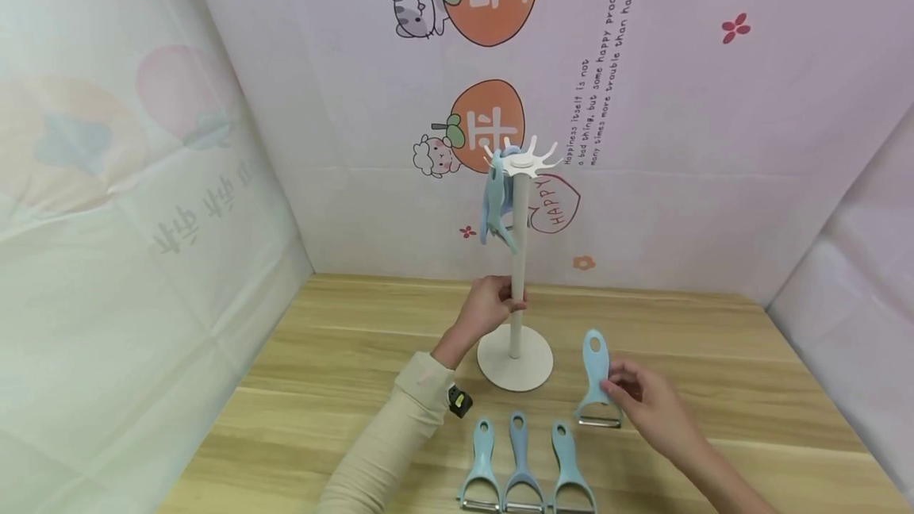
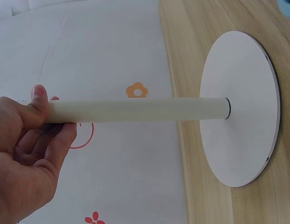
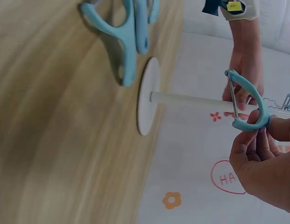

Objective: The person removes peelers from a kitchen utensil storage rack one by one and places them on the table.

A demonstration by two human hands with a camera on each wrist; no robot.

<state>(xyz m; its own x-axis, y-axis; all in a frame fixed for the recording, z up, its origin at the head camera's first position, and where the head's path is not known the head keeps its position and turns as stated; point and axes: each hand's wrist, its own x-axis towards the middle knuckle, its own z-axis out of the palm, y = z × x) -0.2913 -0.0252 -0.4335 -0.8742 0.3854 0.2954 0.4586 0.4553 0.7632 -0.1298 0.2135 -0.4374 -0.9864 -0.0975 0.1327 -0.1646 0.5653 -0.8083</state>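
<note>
My left hand (image 1: 488,306) grips the pole (image 1: 519,252) of a white hook stand, thumb on one side and fingers on the other. The stand's round base (image 2: 247,149) rests on the table. At the top, a ring of white hooks (image 1: 530,165) bears light-blue peelers (image 1: 494,201) that overlap on its left side. My right hand (image 1: 653,411) pinches a light-blue Y-shaped peeler (image 1: 593,363) by its handle, to the right of the base. Its handle hole points up and its blade down in the head view. The right wrist view shows this peeler's curved frame (image 3: 262,105) with the thumb against it.
Three blue peelers lie side by side in front of the stand: a left one (image 1: 483,450), a middle one (image 1: 520,450) and a right one (image 1: 566,454). The wooden table (image 1: 321,387) meets a printed cloth (image 1: 371,205) behind and at the sides.
</note>
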